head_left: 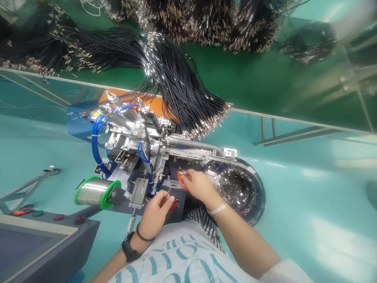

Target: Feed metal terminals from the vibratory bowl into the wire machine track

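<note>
My left hand (pixel 156 212) is closed in a pinch on a thin wire with a metal tip, held just in front of a small assembly machine (pixel 141 153). A few red-tipped wires lie right beside that hand. My right hand (pixel 198 185) is closed too, its fingers pinched on a small metal part and an orange piece at the machine's front. A black watch and a black band sit on my left wrist, a silver bracelet on my right.
A round bowl feeder (pixel 238 188) full of small metal parts stands right of my hands. A spool with green rims (pixel 96 192) sits at the machine's left. Bundles of black wires (pixel 176 78) with metal terminals hang over the green bench behind. A grey control box (pixel 38 236) with buttons is at lower left.
</note>
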`<state>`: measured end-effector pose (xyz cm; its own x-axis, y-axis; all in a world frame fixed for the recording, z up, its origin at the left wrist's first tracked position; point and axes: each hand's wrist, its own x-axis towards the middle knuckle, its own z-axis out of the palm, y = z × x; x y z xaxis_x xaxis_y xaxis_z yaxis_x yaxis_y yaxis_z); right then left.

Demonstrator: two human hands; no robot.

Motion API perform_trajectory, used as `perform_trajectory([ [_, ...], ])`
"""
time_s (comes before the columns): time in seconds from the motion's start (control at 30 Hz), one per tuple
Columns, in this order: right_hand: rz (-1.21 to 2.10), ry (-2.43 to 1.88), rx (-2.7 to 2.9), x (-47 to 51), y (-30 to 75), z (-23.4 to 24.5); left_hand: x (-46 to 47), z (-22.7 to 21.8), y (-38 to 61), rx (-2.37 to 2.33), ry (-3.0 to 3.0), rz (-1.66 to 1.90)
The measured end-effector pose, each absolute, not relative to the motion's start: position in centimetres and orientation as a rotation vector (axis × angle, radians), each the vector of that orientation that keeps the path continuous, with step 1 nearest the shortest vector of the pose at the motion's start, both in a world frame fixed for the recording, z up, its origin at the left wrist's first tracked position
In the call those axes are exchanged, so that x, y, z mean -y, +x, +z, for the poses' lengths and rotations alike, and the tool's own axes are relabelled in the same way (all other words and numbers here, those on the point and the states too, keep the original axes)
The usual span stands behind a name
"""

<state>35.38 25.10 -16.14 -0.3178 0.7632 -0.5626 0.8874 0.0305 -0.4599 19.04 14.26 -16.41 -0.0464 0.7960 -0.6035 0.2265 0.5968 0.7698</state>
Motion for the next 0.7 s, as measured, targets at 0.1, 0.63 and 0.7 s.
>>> perform_trajectory([
  [0.1,-1.246,1.673,-2.178,-23.1,35.6,-15.3,-14.4,-17.2,19.0,-1.596,0.708,0.68],
  [0.63,-1.309,0.888,-2.774,-19.6,37.5,-13.5,-12.8,-15.9,21.5,-1.451,-0.003,0.862],
  [0.7,-1.219,0.869,-2.833,-19.6,37.9,-13.5,-12.3,-15.5,21.8,-1.437,-0.041,0.887],
])
